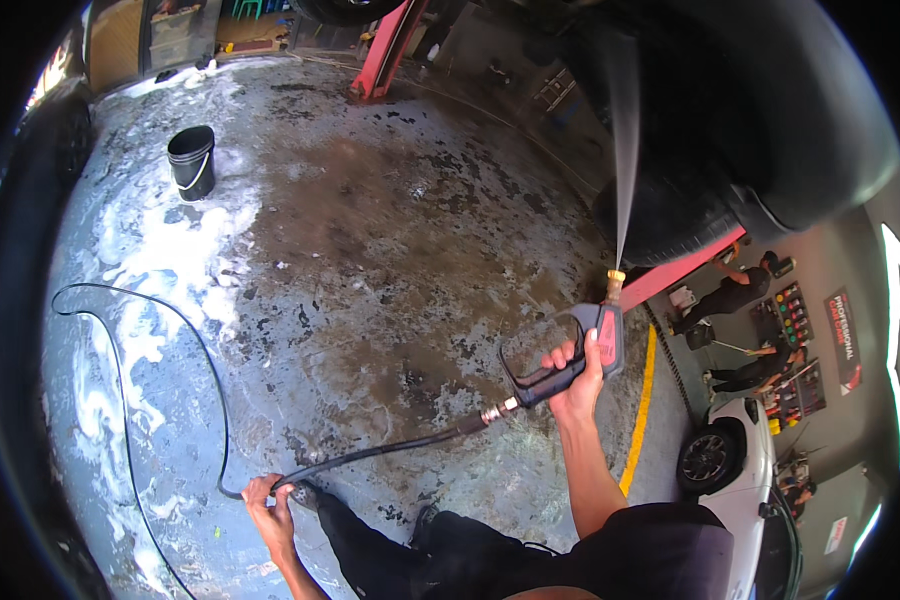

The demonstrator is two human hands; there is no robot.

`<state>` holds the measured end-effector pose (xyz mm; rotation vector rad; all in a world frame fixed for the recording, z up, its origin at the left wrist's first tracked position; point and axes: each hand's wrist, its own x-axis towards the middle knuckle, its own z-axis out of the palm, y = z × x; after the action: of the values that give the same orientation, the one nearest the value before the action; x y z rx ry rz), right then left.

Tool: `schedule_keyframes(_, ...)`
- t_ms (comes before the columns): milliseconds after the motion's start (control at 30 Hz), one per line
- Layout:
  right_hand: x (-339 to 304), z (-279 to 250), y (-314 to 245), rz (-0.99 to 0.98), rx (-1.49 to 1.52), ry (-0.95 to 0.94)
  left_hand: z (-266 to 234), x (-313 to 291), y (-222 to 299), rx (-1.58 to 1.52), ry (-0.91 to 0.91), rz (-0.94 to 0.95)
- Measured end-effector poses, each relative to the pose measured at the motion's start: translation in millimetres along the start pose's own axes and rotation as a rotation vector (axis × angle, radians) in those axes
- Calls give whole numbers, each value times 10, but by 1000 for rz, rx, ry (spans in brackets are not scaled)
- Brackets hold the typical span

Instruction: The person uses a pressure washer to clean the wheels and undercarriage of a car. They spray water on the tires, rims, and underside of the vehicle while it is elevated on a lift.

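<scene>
My right hand (578, 380) is wrapped round the grip of a black and red pressure washer gun (610, 338). A white jet of water (625, 150) shoots from its brass nozzle (616, 276) up past a dark tire and the underside of a raised vehicle (670, 210). From the rear of the gun a black hose (390, 448) runs to my left hand (268, 502), whose fingers are closed round it near my shoe. Beyond that hand the hose loops across the wet floor on the left.
A black bucket (192, 165) stands in white foam at the far left. Red lift posts (380, 60) rise at the back and beside the raised vehicle. On the right are a yellow floor line (642, 410), a white car (740, 490) and people (735, 295) near a wall rack.
</scene>
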<state>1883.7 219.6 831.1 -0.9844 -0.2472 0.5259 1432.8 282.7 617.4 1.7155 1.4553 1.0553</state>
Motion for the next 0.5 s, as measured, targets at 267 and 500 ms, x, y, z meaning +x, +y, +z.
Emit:
schedule_keyframes(267, -132, -486, -830, 87, 132, -110, -88, -1423, 682, -22, 224, -15)
schedule_keyframes(500, -236, -827, -1335, 220, 80, -274, -13, -2746, 1297, -66, 306, -169)
